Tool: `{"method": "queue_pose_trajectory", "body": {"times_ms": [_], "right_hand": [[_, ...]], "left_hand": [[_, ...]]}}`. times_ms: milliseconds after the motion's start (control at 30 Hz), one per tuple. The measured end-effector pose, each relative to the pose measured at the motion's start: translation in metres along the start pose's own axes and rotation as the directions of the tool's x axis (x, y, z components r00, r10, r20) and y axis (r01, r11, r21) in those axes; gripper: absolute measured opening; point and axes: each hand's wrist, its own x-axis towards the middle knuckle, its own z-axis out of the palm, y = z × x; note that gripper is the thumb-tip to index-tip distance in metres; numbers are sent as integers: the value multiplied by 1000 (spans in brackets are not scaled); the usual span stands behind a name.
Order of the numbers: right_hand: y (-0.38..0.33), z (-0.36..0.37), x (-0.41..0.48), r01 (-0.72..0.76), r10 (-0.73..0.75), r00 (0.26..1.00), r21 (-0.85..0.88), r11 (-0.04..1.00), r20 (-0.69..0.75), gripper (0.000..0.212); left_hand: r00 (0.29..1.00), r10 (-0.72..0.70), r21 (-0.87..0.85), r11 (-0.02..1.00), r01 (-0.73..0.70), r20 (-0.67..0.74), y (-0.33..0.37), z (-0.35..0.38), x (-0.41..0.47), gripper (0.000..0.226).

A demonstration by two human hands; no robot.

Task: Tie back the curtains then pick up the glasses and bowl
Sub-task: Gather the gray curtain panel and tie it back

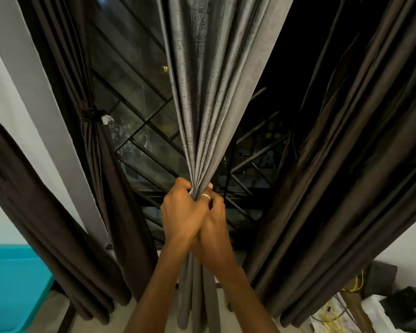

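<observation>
A grey curtain (209,87) hangs down the middle of the window and is gathered into a tight bunch at its waist. My left hand (180,210) grips that bunch from the left. My right hand (214,227) closes on it from the right, just below, its fingers overlapping the left hand; a pale ring or band shows at the fingers. At the left, a dark brown curtain (91,145) is tied back with a knotted band (88,112). Glasses and bowl are not in view.
Another dark brown curtain (346,152) hangs loose at the right. Behind the curtains is a window with a black metal grille (144,131). A turquoise surface (12,284) lies at lower left. Boxes, yellow cables and dark items (360,306) clutter the lower right.
</observation>
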Motion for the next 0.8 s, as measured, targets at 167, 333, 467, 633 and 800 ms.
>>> {"method": "queue_pose_trajectory", "body": {"times_ms": [167, 333, 467, 633, 800], "right_hand": [[26, -47, 28, -41, 75, 995, 415, 909, -65, 48], [44, -67, 86, -287, 228, 956, 434, 854, 184, 51], [38, -66, 101, -337, 49, 839, 446, 829, 542, 54], [35, -70, 105, -267, 18, 795, 324, 908, 606, 35], [25, -90, 110, -75, -9, 870, 150, 986, 492, 23]], "left_hand": [[995, 70, -80, 995, -65, 69, -5, -7, 11, 39], [970, 141, -206, 973, -100, 196, -16, -20, 12, 38], [941, 151, -301, 952, -56, 302, -19, -27, 13, 33], [939, 137, -328, 944, -27, 316, -23, -40, 15, 38], [967, 204, -62, 978, -197, 154, -23, -37, 20, 38]]}}
